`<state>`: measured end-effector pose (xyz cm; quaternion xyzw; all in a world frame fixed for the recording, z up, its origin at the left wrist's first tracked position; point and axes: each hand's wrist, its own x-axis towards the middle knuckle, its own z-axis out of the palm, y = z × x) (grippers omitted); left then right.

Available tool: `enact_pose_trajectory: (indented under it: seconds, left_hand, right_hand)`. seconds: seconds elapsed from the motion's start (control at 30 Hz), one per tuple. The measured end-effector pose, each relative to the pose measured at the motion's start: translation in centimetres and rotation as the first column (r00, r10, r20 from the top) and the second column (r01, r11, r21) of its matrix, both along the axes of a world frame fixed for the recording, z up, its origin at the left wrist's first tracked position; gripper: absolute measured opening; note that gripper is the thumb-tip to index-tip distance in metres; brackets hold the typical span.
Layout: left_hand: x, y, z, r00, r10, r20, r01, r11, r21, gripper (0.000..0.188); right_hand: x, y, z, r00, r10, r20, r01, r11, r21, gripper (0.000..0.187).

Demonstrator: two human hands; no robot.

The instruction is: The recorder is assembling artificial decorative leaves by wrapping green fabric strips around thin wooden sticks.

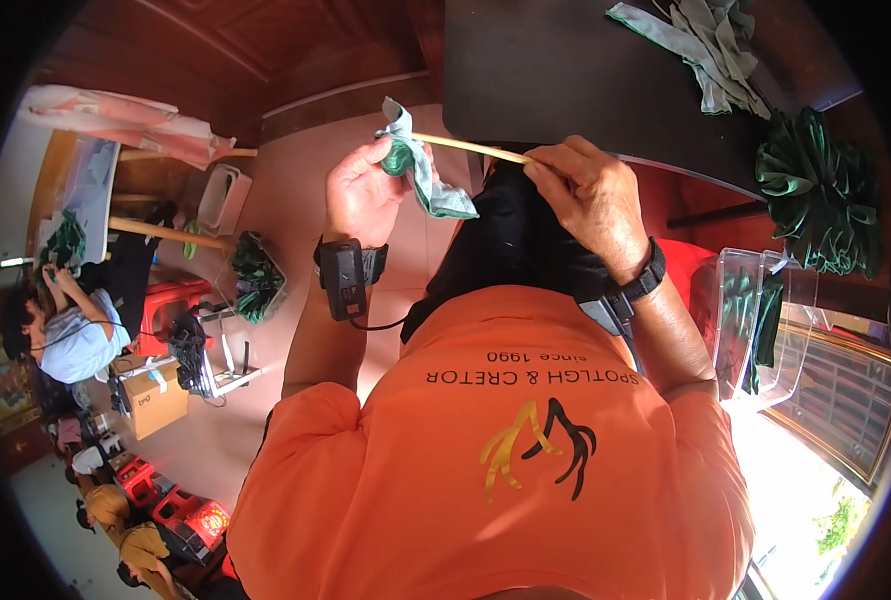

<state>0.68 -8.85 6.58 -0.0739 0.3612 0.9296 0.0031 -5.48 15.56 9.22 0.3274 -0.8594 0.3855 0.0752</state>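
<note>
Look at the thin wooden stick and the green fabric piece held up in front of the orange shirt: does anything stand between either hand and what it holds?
Nothing visible does. The left hand already grips the green fabric piece at one end of the wooden stick, and the right hand pinches the other end. The span of stick between them is bare.

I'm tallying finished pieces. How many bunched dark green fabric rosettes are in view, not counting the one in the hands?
2. One large dark green fabric rosette lies at the dark table's right end; a smaller one sits on the floor at left. More may be hidden in the clear plastic bin.
</note>
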Motion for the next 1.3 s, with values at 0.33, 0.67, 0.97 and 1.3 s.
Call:
enact_pose_trajectory:
  seconds: [0.33,0.67,0.97,1.3]
  left_hand:
    - [0.0,0.2,0.0,0.996,0.082,0.03,-0.061,0.898,-0.435,0.021]
    - [-1.5,4.5,-0.1,0.989,0.057,-0.134,-0.103,0.925,-0.365,0.033]
    - [-1.9,3.6,-1.2,0.833,0.41,-0.373,-0.554,0.632,-0.542,0.045]
    - [-2.7,-1.3,-1.5,0.932,0.358,-0.062,-0.357,0.934,0.029,0.035]
  right_hand:
    - [1.5,-0.5,-0.5,0.987,0.072,-0.144,-0.067,0.997,0.04,0.008]
    - [3.2,-3.3,-2.8,0.219,0.541,0.812,0.117,0.812,-0.572,0.022]
    - [2.5,-3.5,-4.2,0.711,0.371,0.597,-0.036,0.867,-0.497,0.021]
    - [2.7,-1.3,-1.8,0.965,0.103,0.239,-0.043,0.969,-0.245,0.011]
